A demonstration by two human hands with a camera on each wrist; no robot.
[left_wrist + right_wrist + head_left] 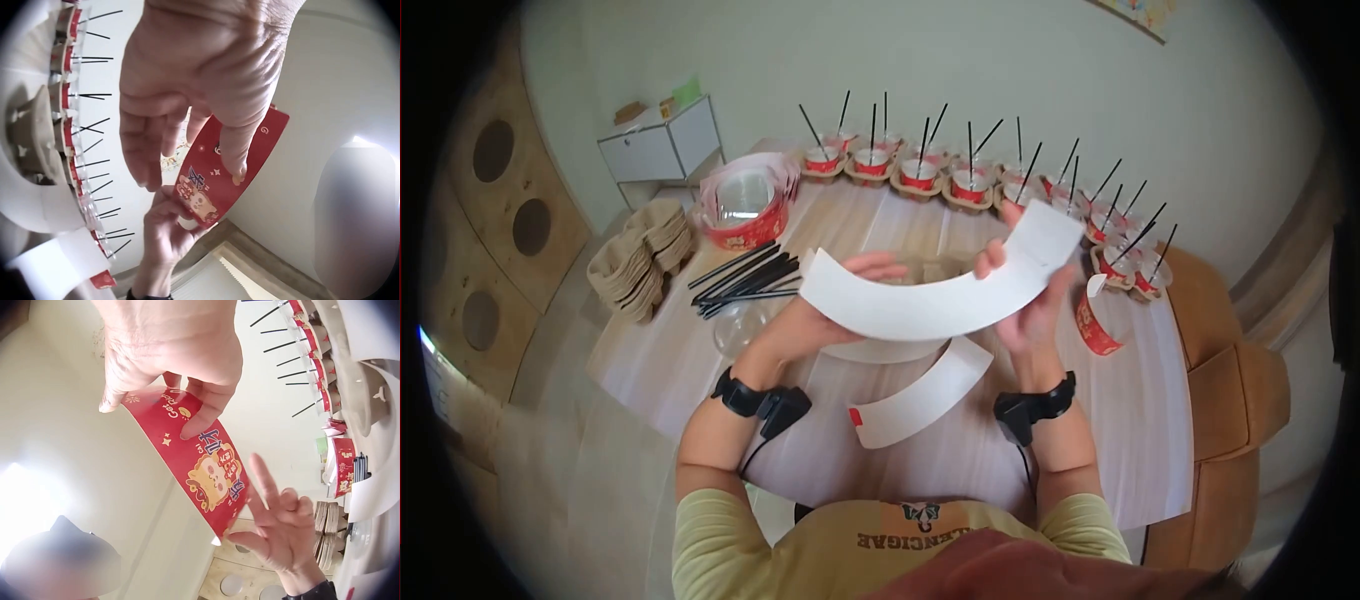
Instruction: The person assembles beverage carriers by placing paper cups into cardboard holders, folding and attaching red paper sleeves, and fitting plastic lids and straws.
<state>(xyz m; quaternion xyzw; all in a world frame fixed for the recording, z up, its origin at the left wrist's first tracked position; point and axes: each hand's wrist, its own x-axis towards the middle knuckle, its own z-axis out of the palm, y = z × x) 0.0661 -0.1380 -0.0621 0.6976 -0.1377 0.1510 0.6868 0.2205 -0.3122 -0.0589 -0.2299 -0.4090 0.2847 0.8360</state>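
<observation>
A curved paper cup sleeve (940,310), white inside and printed red outside, is held up over the table. My right hand (1035,315) pinches its right end, fingertips over the white face in the head view. At the other end is my left hand (800,325), fingers mostly straight and spread. In the left wrist view its thumb (234,153) lies against the red face (219,165) with the fingers beyond the edge. Below the sleeve lies another white curved sleeve (925,395) with a red corner. A cardboard cup carrier (34,134) stands behind, partly hidden in the head view.
Red-sleeved cups with black straws (920,175) line the far edge in cardboard carriers. Left are loose black straws (750,280), a clear round container (740,330), stacked carriers (640,260) and a pile of red sleeves (745,235). A curled red sleeve (1097,325) lies right, near brown chairs (1230,400).
</observation>
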